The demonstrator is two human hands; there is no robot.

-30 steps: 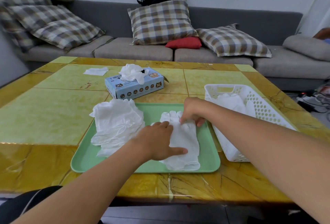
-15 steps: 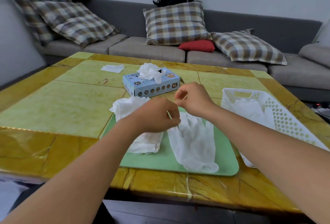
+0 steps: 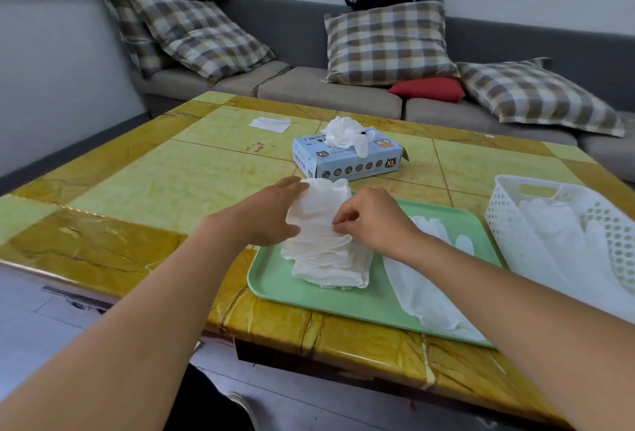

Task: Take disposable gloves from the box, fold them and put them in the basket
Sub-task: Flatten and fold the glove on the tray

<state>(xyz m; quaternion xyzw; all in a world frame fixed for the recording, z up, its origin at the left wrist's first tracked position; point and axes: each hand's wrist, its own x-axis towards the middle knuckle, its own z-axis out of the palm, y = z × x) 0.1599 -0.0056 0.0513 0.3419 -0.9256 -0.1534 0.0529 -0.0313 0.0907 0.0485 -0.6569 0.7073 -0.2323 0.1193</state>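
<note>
Left hand (image 3: pixel 271 215) holding the glove pile's (image 3: pixel 326 245) left side, right hand (image 3: pixel 372 219) pinching its top glove, flat glove (image 3: pixel 426 293) just right on green tray (image 3: pixel 302 296)

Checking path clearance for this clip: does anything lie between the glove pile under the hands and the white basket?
Only the flat glove on the green tray lies between the glove pile and the basket; nothing tall blocks the way.
</note>
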